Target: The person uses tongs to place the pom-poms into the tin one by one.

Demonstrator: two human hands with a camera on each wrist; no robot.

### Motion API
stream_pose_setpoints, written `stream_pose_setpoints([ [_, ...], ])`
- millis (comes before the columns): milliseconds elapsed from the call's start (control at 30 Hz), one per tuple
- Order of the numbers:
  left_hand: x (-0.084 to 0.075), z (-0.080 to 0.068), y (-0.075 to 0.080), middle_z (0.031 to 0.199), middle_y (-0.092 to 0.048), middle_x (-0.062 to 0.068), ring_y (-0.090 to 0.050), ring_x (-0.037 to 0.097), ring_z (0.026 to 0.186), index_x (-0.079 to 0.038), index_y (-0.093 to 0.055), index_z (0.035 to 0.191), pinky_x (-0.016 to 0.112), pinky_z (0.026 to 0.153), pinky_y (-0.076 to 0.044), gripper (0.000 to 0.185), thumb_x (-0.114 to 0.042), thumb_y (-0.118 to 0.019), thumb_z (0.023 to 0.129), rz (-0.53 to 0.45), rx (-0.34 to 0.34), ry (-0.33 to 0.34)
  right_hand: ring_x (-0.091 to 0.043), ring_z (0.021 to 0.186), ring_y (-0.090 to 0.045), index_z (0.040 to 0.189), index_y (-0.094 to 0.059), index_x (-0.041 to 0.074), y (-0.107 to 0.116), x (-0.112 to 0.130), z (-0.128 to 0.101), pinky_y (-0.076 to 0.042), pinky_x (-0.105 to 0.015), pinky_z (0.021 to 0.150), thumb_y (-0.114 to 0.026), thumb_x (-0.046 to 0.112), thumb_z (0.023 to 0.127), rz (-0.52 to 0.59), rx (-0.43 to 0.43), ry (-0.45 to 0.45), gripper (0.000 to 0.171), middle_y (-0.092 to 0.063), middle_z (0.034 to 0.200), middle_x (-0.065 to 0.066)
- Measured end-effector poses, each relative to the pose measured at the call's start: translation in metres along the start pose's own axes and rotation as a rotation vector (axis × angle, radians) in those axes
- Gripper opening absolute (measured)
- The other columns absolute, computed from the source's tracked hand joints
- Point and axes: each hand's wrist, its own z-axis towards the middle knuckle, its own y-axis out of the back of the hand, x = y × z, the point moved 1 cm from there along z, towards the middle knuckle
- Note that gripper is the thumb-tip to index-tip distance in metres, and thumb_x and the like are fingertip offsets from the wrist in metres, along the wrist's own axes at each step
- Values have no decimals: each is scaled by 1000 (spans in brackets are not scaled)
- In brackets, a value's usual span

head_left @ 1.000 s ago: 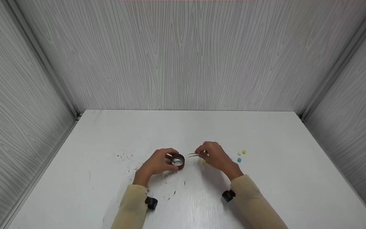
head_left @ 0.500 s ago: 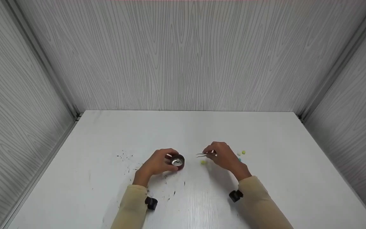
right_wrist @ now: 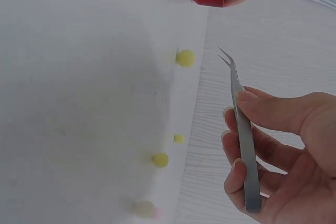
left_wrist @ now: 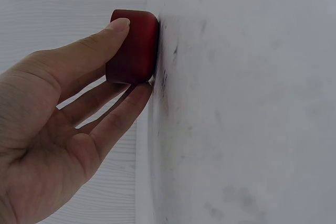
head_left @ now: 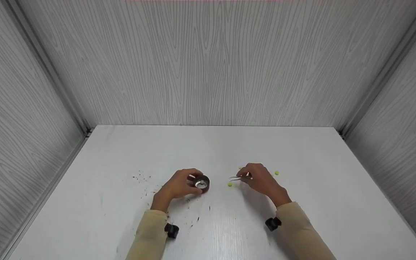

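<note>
My left hand grips a small round red container between thumb and fingers, its silvery inside facing up in the head view. In the left wrist view its base is right at the white table. To the right, my right hand pinches metal tweezers with a bent point. Their tips stand a little apart, with nothing between them. Just beyond the tips lies a yellow ball on the table, between the tweezers and the container. Two more yellow balls, a smaller one and a larger one, lie nearer my right hand.
A pale ball and a pink one lie at the bottom of the right wrist view. Far right in the head view is a yellow ball. Dark specks dot the table on the left. Grey panels wall the table's back and sides.
My right hand has drawn the tweezers away from the container to the right, uncovering the near yellow ball and covering the teal and white ones. My left hand and the container have stayed put.
</note>
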Motion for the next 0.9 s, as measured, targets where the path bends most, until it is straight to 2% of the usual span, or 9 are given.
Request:
stream_pose_setpoints([
  [133,1,0,0,130,-68,17,-66,41,123,-4,-65,131,53,104,-56,50,-8,-84,85,-6,2,-1,-20,84,-67,101,-81,7,-1,-3,-2,-57,-36,75,-74,-2,90,5,7,-8,15,-74,91,-8],
  [367,0,-2,0,130,-68,17,-66,41,123,-5,-65,132,53,103,-56,49,-8,-83,86,-12,-2,-3,-21,82,-67,100,-81,5,-4,-8,-4,-57,-33,72,-75,-2,89,-21,-2,40,13,-74,89,-9],
  [567,0,-2,-1,131,-68,15,-65,39,124,-6,-64,133,52,105,-56,50,-8,-83,87,3,-2,5,-21,83,-67,101,-81,5,-6,-10,-4,-58,-37,74,-75,-1,90,-18,17,6,14,-74,90,-9],
  [900,0,-2,-1,131,-69,13,-65,38,125,-8,-65,133,53,106,-54,50,-10,-83,86,16,-11,34,-21,83,-68,99,-81,6,-7,-10,-4,-59,-38,74,-75,-2,89,-24,16,-3,14,-74,89,-8],
])
